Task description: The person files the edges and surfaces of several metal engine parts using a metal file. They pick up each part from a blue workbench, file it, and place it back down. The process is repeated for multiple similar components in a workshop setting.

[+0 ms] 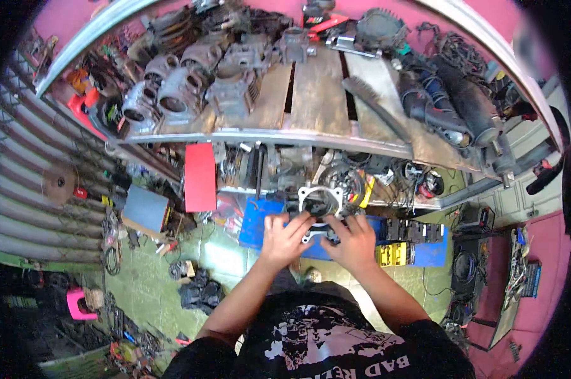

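Between my two hands is a grey metal engine cylinder block [305, 192], its wide round bore facing up and bolt lugs at its corners. My left hand [284, 239] grips its near left side, fingers curled at the rim. On the near right side, my right hand [353, 241] holds it with thumb and fingers bent around the edge. Part of the block's lower flange shows between the hands; the rest of its underside is hidden. Beyond the block, a lower shelf [235, 189] carries loose metal parts and tools.
An upper shelf of wooden planks [320, 95] spans the front, bearing several cylinder blocks [183, 95], a long brush [374, 104] and dark pipe-like parts [434, 107]. A red box [200, 178] stands at left. Yellow tray [393, 254] lies right; a black bag [200, 292] sits on the floor.
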{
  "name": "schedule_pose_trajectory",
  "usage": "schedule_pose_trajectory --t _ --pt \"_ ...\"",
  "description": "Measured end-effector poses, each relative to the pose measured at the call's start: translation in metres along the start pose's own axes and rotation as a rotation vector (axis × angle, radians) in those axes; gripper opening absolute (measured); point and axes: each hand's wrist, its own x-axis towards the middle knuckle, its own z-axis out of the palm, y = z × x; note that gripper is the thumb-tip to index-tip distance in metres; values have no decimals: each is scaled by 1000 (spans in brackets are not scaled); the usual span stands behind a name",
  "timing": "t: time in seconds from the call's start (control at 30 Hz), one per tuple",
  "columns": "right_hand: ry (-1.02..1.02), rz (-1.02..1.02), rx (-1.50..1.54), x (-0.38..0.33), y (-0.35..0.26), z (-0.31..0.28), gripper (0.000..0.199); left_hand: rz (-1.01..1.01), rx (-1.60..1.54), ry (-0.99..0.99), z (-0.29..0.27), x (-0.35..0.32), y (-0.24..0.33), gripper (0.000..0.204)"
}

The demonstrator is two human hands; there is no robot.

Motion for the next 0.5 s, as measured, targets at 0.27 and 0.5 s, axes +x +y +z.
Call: schedule_pose_trajectory --t 0.27,0.5 --pt "54 127 -50 183 15 -59 50 111 -7 2 -53 205 -71 64" --pt "-241 263 -104 256 35 -44 53 15 -82 -92 -27 254 -120 55"
